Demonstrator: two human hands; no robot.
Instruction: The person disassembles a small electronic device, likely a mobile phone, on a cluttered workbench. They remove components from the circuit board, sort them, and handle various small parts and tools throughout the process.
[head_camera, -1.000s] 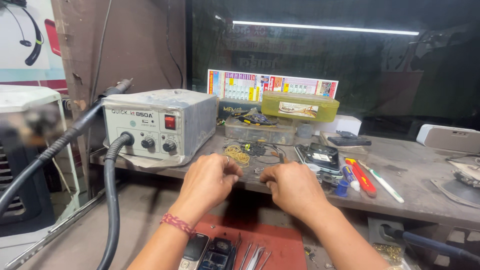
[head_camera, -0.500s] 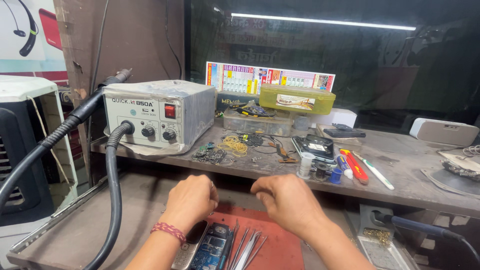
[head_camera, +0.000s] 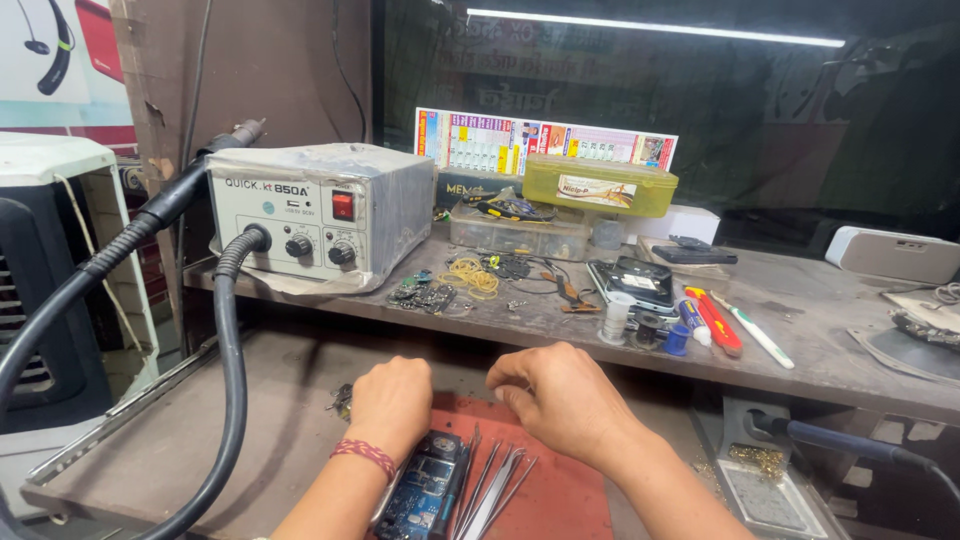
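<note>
My left hand rests knuckles-up on the lower bench, fingers curled, just above an opened mobile phone with its blue circuit board showing. A red thread band circles that wrist. My right hand hovers over the red work mat, fingers bent downward above several metal tweezers lying fanned beside the phone. Whether either hand grips something small under its fingers is hidden.
A grey hot-air rework station with a thick black hose stands on the raised shelf. The shelf carries small parts boxes, rubber bands, another phone, a red cutter and a toothbrush.
Both hands have drawn back from the raised shelf down to the lower bench, over the phone and tweezers. The view has tilted downward with them.
</note>
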